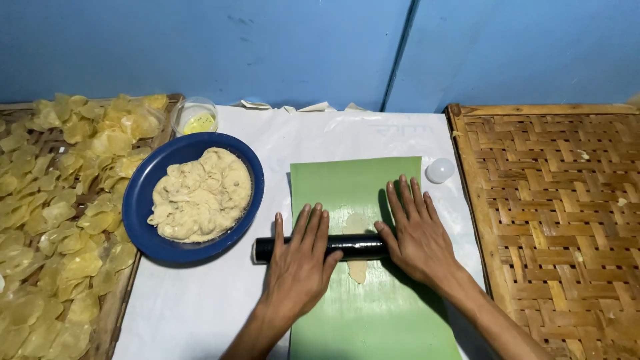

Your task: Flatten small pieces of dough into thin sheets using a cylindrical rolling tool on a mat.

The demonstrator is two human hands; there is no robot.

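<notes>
Both hands lay flat, palms down and fingers spread, on a black cylindrical rolling pin (320,248) that rested crosswise on a green rectangular sheet (373,313). The left hand (300,263) pressed on the pin's left half, its end sticking out just past the thumb side; the right hand (413,233) covered the pin's right end, fingers stretched forward over the sheet. Neither hand gripped anything; they simply bore down open. Between the two hands, a thin pale piece of flattened dough (358,268) showed under the pin, touching it. Left of the left hand, near the pin's tip, sat a round dark-blue plate (143,193) heaped with pale dough pieces. Beyond it stood a small clear cup (194,115) of yellowish liquid. Just beyond the right fingertips lay a small white round lid (439,170).
</notes>
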